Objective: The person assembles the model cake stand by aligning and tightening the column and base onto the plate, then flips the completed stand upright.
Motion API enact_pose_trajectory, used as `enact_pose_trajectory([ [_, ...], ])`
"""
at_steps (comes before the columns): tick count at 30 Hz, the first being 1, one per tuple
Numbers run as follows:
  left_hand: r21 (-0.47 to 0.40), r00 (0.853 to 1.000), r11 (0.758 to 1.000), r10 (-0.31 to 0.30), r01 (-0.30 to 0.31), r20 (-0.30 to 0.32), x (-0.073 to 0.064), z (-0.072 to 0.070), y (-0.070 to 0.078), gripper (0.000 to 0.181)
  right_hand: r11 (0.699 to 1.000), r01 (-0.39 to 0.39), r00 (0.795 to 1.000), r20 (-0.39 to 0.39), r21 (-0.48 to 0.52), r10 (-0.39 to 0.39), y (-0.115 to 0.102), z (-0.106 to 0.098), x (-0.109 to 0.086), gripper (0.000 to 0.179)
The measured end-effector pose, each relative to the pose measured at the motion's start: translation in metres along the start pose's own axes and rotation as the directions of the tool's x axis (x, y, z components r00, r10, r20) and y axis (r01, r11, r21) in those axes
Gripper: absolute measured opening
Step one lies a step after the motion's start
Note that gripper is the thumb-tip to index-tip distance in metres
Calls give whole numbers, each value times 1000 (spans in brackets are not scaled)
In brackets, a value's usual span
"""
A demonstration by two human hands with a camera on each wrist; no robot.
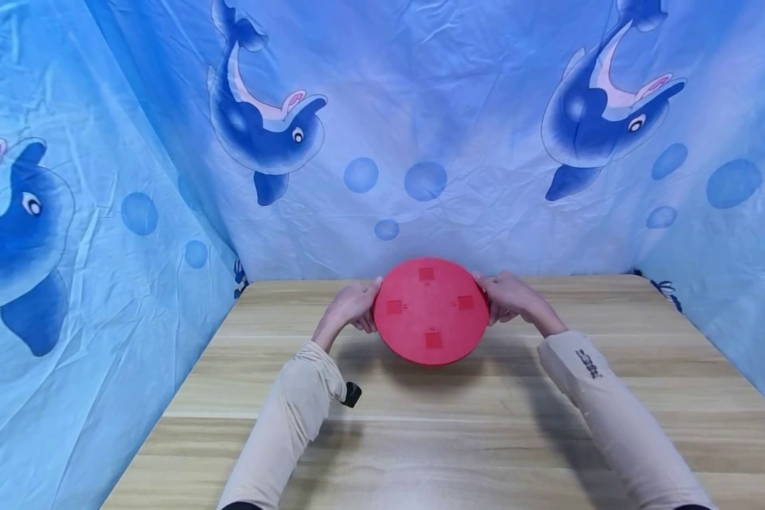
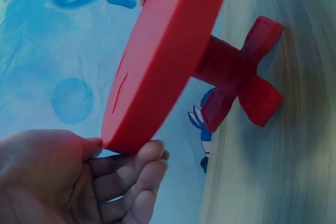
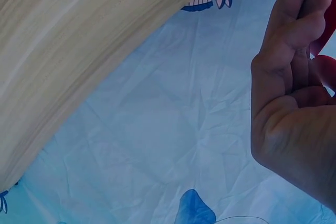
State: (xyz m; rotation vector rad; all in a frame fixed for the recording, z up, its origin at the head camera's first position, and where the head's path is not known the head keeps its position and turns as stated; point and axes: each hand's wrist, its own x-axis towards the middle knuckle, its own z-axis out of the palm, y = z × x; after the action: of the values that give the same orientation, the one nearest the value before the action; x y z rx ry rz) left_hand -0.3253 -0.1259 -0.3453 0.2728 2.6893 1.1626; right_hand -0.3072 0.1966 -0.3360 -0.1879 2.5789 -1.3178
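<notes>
A small red round pedestal table point(image 1: 430, 312) with four square recesses in its top stands between both hands. In the left wrist view its post point(image 2: 223, 61) and splayed, cross-shaped feet point(image 2: 261, 100) show beneath the disc, close to the wooden tabletop; whether they all touch it I cannot tell. My left hand point(image 1: 353, 306) pinches the left rim, thumb on the upper face and fingers curled under. On the opposite rim, my right hand point(image 1: 510, 296) grips with its thumb and fingers. Only a sliver of the red disc point(image 3: 328, 19) appears in the right wrist view.
A wood-grain tabletop point(image 1: 452, 439) spreads under the arms. Blue cloth point(image 1: 484, 219) printed with dolphins hangs behind it and on both sides. A small black object point(image 1: 352, 394) sits against the left sleeve.
</notes>
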Motion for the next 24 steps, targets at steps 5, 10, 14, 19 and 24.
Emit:
enact_pose_trajectory([
  [5,-38,1000,999,2,-3,-12,3,4,-6,70,1000,-6,1000,-20,30,7,6,4,2,55],
  [10,-90,1000,996,-5,3,-25,6,9,-11,65,998,-14,999,-41,66,17,12,8,4,52],
  [14,-112,999,994,-18,13,-40,7,12,-14,64,995,-13,999,-43,98,17,17,13,6,44],
  [19,-106,999,994,-19,15,-39,9,13,-17,61,994,-30,998,-45,103,34,23,17,7,47],
  [24,-111,999,994,-20,16,-41,9,14,-19,61,995,-27,998,-56,92,32,25,19,7,51],
])
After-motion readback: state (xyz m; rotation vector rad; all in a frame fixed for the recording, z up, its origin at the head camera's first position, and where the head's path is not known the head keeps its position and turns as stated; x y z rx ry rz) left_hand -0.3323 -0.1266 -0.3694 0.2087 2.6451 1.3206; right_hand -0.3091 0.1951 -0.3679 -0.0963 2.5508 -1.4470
